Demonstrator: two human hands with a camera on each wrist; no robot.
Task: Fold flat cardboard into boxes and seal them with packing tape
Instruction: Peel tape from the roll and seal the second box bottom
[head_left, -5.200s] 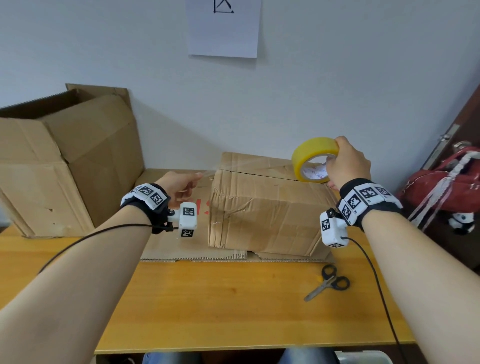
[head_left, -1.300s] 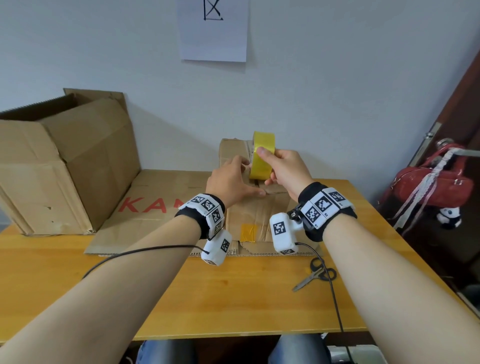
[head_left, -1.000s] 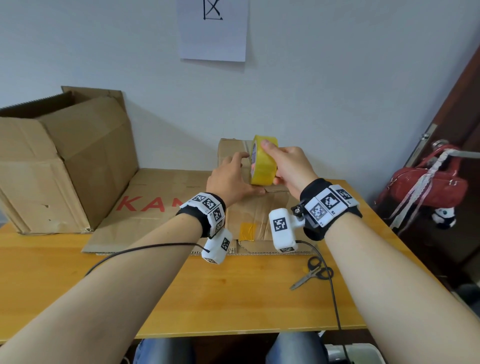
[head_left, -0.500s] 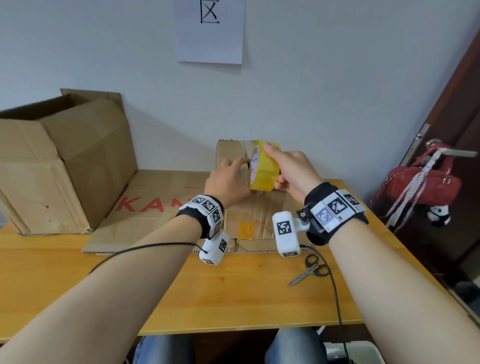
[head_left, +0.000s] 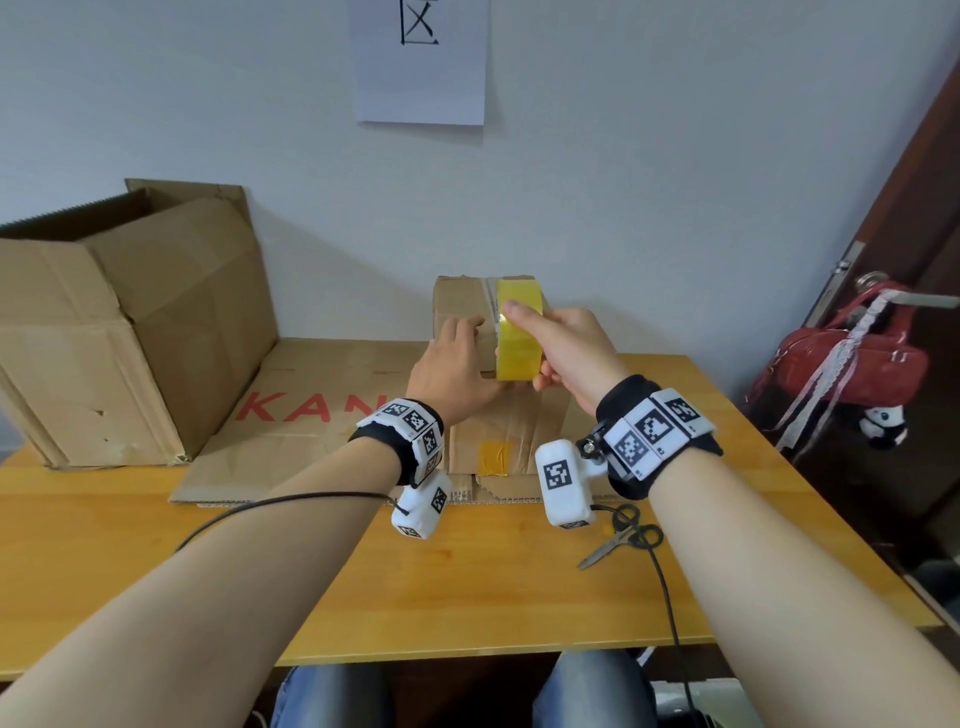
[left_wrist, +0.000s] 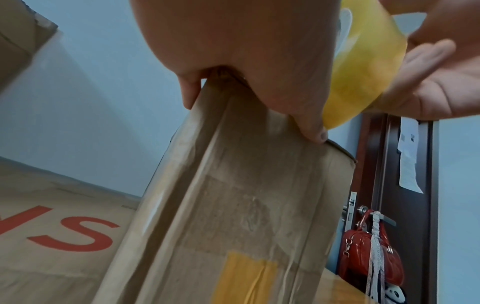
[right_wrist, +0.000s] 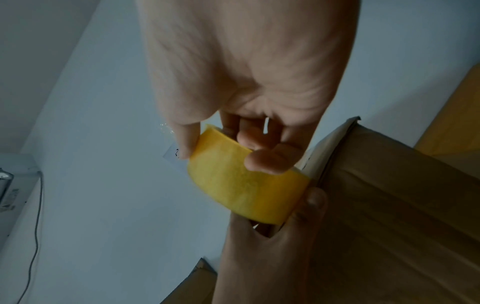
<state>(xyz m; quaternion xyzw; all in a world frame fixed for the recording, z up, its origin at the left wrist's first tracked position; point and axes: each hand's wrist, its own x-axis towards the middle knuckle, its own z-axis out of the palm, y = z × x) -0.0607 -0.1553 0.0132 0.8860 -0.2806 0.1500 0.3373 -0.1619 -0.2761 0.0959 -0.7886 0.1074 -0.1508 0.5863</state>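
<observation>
A large open brown cardboard carton (head_left: 119, 332) stands at the left end of the pale wooden bench (head_left: 322, 587), its back against the plain white wall (head_left: 649, 171). To its right a flattened sheet of brown cardboard with red letters (head_left: 311, 410) lies on the bench, reaching under the small folded brown cardboard box (head_left: 498, 431), which stands near the bench's middle close to the wall and bears a patch of yellow tape low on its near face.

The left hand (head_left: 452, 369) rests on top of this box, its fingers (left_wrist: 189, 96) bent over the upper edge and pressing the cardboard, with the thumb tip down by the roll. Just right of it, the right hand (head_left: 566, 348) holds the yellow roll of packing tape (head_left: 519, 332) upright on edge above the box top, thumb on the outer band and fingers (right_wrist: 267, 162) curled round it from the other side.

A white paper sheet with a black mark (head_left: 421, 57) hangs on the wall above. Black-handled scissors (head_left: 623, 540) lie on the bench nearer the person, right of the box. At the far right, a red handbag with a white lace strap (head_left: 857, 364) hangs from the handle of a dark brown door (head_left: 924, 218).
</observation>
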